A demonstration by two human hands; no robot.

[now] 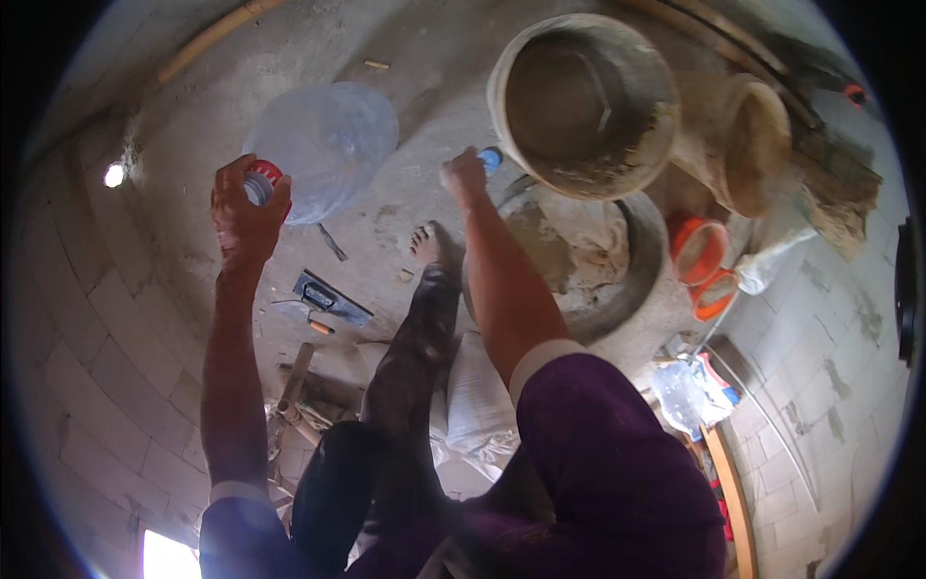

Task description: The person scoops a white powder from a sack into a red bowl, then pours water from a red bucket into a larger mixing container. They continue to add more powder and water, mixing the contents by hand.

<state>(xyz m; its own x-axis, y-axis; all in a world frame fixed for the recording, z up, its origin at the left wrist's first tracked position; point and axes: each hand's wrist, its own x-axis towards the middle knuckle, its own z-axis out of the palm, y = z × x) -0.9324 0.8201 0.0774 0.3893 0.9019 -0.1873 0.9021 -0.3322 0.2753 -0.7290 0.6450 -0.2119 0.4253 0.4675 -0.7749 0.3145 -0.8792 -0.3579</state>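
Note:
At the left, my left hand (246,214) is closed round the neck of a large clear water jug (342,145), which has a red band by its mouth. The jug leans away to the right; whether its base rests on the floor I cannot tell. My right hand (465,178) is closed on a small blue cap (491,159), held apart from the jug. Just beyond that hand stands a big mud-coated bucket (498,101) with grey-brown contents. Below the bucket, partly behind my right forearm, is a round tub (652,261) holding a pale crumpled sack (588,232).
On the floor lie a plastering float (333,297), an orange-handled trowel (319,326) and a thin dark tool (333,242), near my bare foot (424,243). A second bucket (704,125) tips sideways at right. Orange buckets (712,294) stand by the block wall (820,338).

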